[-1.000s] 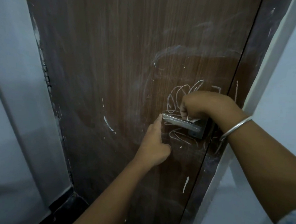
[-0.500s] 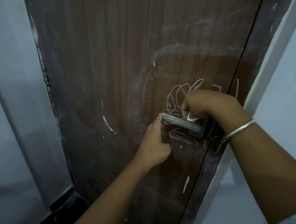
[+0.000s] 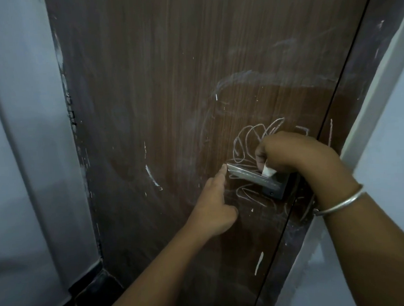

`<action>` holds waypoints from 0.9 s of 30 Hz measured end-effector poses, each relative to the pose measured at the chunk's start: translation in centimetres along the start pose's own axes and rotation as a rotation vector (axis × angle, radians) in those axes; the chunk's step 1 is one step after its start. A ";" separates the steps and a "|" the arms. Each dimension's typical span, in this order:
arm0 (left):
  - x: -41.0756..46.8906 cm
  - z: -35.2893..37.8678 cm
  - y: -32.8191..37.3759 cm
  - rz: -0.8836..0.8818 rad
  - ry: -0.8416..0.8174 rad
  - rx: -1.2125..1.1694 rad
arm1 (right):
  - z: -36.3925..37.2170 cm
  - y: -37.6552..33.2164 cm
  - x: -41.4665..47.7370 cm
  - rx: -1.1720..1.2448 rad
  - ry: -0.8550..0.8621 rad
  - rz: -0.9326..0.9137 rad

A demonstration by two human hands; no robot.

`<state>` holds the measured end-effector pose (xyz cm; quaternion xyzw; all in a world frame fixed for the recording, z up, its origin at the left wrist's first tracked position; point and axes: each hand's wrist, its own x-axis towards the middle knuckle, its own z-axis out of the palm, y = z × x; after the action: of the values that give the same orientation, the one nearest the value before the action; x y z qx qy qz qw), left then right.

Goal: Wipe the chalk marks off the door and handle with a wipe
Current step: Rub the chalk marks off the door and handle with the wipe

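We see a dim, bluish, low-contrast view in which the brown door point(image 3: 170, 107) shows only a dull sheen and no hard shadows. Wide-angle distortion bends the pale wall point(image 3: 21, 162) at the left edge, and detail looks soft throughout.

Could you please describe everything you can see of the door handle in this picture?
The door handle is a flat, straight lever that looks like brushed grey metal, running from a dark square base near the door's right edge out to the left, roughly level. Faint chalk streaks show along its top face. The left hand's index fingertip touches its free end, and the right hand presses a small white wipe onto it near the base.
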<state>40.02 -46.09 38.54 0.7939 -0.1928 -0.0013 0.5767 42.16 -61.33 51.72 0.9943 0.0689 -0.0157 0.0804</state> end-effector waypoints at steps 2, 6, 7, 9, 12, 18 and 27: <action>0.0 0.1 0.1 -0.006 -0.009 -0.019 | -0.2 -0.7 -0.3 -0.048 0.013 0.032; -0.1 0.5 0.1 -0.029 -0.007 -0.051 | 0.7 -1.9 -1.4 -0.152 0.107 0.071; -0.1 0.6 0.1 -0.034 -0.001 -0.055 | 0.9 -1.9 -1.9 -0.156 0.145 0.084; 0.1 0.9 0.1 -0.039 0.013 -0.066 | 1.7 -1.5 -3.1 -0.147 0.292 0.116; 0.3 1.0 -0.1 -0.038 0.033 -0.088 | 4.4 -1.5 -4.9 -0.043 0.771 0.129; 0.5 1.0 0.0 -0.015 0.074 -0.121 | 12.3 -5.5 -7.1 0.701 1.418 0.169; 0.3 0.6 0.0 -0.015 0.055 -0.092 | 14.9 -7.2 -5.1 2.526 1.009 0.610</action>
<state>40.11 -46.76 38.41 0.7678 -0.1704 0.0073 0.6176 35.78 -57.35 36.14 0.2671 -0.1873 0.3072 -0.8940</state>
